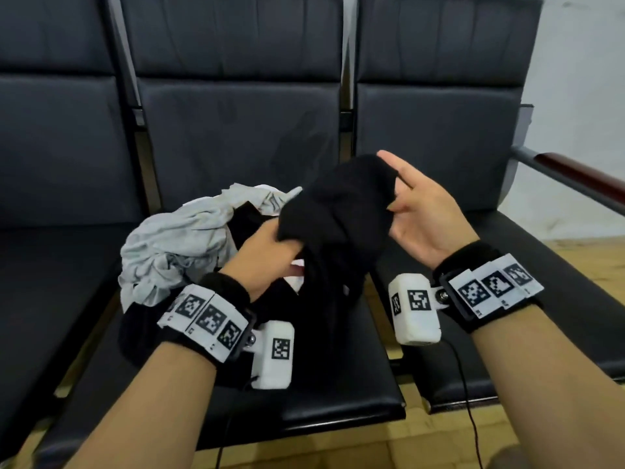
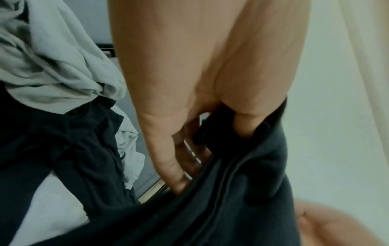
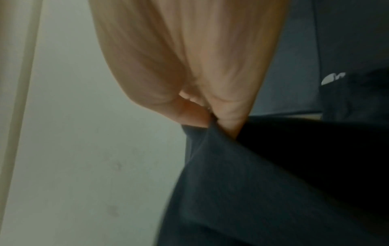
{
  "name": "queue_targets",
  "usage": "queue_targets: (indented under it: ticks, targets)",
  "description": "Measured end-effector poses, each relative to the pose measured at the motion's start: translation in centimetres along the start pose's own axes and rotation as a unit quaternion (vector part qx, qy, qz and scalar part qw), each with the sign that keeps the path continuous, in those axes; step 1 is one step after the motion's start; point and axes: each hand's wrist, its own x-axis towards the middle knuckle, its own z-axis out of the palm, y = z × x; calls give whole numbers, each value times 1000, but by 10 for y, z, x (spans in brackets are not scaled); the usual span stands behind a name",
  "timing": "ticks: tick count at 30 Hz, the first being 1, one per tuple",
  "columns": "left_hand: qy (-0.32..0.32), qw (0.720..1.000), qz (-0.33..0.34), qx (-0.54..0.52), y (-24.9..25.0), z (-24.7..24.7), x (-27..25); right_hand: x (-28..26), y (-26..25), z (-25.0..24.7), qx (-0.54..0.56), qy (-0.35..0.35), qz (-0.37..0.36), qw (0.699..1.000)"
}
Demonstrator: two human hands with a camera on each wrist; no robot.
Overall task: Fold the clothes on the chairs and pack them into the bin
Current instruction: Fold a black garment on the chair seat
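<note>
**Clothes heaped on the middle chair**

On the middle chair (image 1: 236, 130) seat lies the crumpled shirt (image 1: 176, 238), toward its left side. The held garment (image 1: 338, 211) hangs above the seat's right part, right of the shirt. Further chairs flank it, left and right.

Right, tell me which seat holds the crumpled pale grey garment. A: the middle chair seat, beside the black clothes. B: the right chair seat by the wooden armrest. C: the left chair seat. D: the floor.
A: the crumpled pale grey garment lies on the middle black padded chair seat, against the black fabric garment that both hands hold.
</note>
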Motion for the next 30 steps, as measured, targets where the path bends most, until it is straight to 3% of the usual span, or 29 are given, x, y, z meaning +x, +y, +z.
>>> queue_targets:
  ticks: [4, 9, 11, 12, 14, 16, 18, 21, 27, 30]
  targets:
    - [60, 993, -12, -105, 8, -6, 6, 6, 20, -6, -159, 36, 27, 986]
    - [42, 983, -71, -162, 7, -7, 7, 5, 22, 5, -65, -4, 87, 994]
    - [29, 980, -78, -179, 8, -8, 6, 7, 25, 8, -113, -4, 71, 991]
    - [17, 980, -82, -178, 8, -9, 6, 7, 29, 10, -187, -6, 57, 981]
    - [-1, 982, -86, -168, 7, -7, 6, 5, 39, 12, -364, -40, 52, 929]
    - [18, 982, -90, -166, 7, -4, 6, 1, 47, 15, -441, -103, 86, 888]
    - [37, 981, -77, -172, 5, -3, 6, -3, 49, 20, -409, -111, 125, 897]
    - [41, 987, -49, -148, 6, -2, 3, -5, 43, 28, -331, -68, 166, 926]
    - [84, 990, -47, -100, 4, -2, 3, 0, 44, 14, -302, -5, 112, 947]
    - [117, 987, -42, -106, 0, -7, 6, 1, 38, 11, -167, 42, 120, 978]
